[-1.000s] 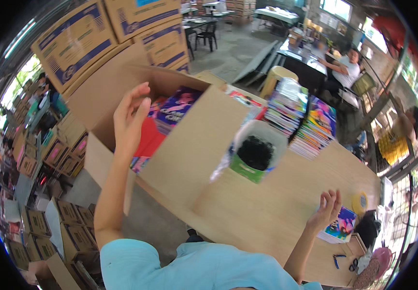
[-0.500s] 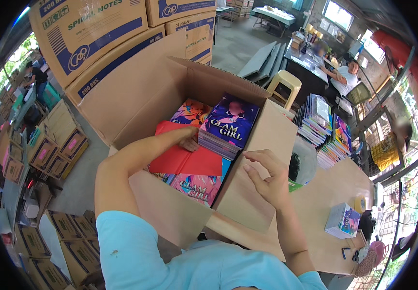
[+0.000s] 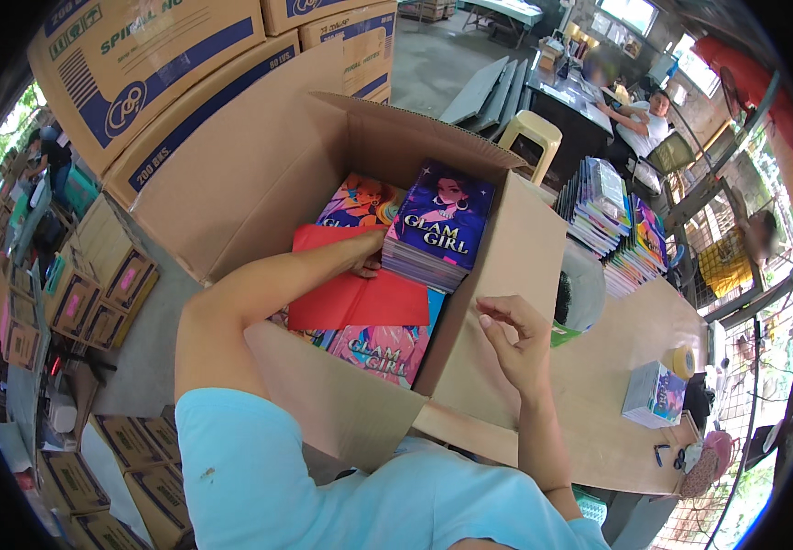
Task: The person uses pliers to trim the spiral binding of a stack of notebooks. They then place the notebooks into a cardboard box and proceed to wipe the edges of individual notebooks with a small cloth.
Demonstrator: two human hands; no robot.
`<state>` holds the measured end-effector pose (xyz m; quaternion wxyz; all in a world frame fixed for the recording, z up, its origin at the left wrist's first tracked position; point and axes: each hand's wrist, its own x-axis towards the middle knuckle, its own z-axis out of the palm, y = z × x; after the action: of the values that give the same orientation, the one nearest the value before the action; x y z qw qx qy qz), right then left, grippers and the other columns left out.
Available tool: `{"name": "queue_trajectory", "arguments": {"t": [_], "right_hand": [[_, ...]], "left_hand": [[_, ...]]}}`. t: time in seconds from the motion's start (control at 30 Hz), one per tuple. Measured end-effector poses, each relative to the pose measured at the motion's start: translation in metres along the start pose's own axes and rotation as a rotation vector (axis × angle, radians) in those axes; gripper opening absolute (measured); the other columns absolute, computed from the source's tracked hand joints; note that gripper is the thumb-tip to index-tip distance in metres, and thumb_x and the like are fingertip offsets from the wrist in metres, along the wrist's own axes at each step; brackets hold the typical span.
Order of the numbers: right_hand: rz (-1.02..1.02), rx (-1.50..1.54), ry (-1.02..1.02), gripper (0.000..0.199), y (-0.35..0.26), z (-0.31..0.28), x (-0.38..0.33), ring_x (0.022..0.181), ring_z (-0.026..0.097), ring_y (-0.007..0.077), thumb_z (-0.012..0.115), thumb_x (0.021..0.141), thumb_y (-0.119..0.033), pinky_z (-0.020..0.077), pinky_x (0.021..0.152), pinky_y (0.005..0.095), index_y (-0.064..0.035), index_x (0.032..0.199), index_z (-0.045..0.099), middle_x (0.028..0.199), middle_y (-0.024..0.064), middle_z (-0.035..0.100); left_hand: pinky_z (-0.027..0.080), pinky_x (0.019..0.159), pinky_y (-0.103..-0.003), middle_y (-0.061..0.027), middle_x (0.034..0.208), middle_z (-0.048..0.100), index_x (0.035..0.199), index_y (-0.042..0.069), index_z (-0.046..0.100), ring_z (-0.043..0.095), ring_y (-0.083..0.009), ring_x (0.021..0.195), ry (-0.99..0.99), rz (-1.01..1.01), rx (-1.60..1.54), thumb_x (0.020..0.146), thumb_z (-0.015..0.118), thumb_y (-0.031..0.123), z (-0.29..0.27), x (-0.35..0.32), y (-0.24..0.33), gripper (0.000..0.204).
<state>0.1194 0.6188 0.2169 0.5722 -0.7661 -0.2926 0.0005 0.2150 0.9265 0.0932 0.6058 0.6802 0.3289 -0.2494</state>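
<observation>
An open cardboard box (image 3: 259, 156) stands in front of me with notebooks inside. A neat stack of spiral notebooks (image 3: 440, 215) with dark purple covers rises at its far right. Beside that stack a red folder-like sheet (image 3: 346, 298) lies over lower notebooks; a pink-covered notebook (image 3: 382, 353) and an orange-covered notebook (image 3: 357, 203) show around it. My left hand (image 3: 369, 255) reaches into the box, resting on the red sheet against the stack's left side, fingers loosely extended and partly hidden. Above the box's right flap hangs my right hand (image 3: 517, 335), empty, with fingers curved and thumb apart.
Large sealed cartons (image 3: 153, 69) are piled behind the box. On the table (image 3: 598, 385) to the right are a clear plastic container (image 3: 581, 284), several notebook stacks (image 3: 602, 215), a small notebook stack (image 3: 655, 394) and a tape roll (image 3: 683, 361). A person sits at a far desk.
My left hand has shifted slightly up along the stack's side, its fingers less spread in view. My right hand has dropped a little and relaxed. The view has turned slightly.
</observation>
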Motion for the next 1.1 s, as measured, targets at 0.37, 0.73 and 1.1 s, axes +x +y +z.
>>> {"name": "queue_trajectory", "arguments": {"t": [0.37, 0.73, 1.1], "right_hand": [[0.133, 0.077, 0.104, 0.020, 0.025, -0.017, -0.014, 0.096, 0.065, 0.0161, 0.065, 0.088, -0.002, 0.0504, 0.087, 0.0293, 0.0045, 0.107, 0.066, 0.103, 0.0101, 0.068], [-0.004, -0.080, 0.045, 0.025, 0.011, -0.055, -0.005, 0.092, 0.066, 0.0191, 0.071, 0.082, -0.003, 0.0522, 0.084, 0.0305, 0.0005, 0.107, 0.068, 0.102, 0.0116, 0.069], [-0.003, -0.061, 0.125, 0.029, 0.022, -0.061, 0.005, 0.088, 0.067, 0.0206, 0.073, 0.084, -0.018, 0.0524, 0.083, 0.0336, -0.0040, 0.108, 0.068, 0.101, 0.0102, 0.069]], "left_hand": [[0.048, 0.082, -0.037, -0.0005, 0.101, 0.065, 0.110, 0.020, 0.064, 0.058, -0.0167, 0.089, -0.359, -0.034, -0.097, 0.090, 0.030, 0.076, -0.009, 0.011, 0.015, 0.069], [0.036, 0.107, -0.055, -0.0158, 0.137, 0.053, 0.138, 0.010, 0.049, 0.050, -0.0313, 0.126, -0.553, 0.240, -0.362, 0.080, 0.064, 0.059, -0.005, 0.018, 0.042, 0.077], [0.047, 0.097, -0.050, -0.0146, 0.113, 0.067, 0.120, 0.005, 0.060, 0.063, -0.0323, 0.103, -0.381, 0.254, -0.559, 0.078, 0.067, 0.035, 0.006, 0.008, 0.038, 0.053]]}}
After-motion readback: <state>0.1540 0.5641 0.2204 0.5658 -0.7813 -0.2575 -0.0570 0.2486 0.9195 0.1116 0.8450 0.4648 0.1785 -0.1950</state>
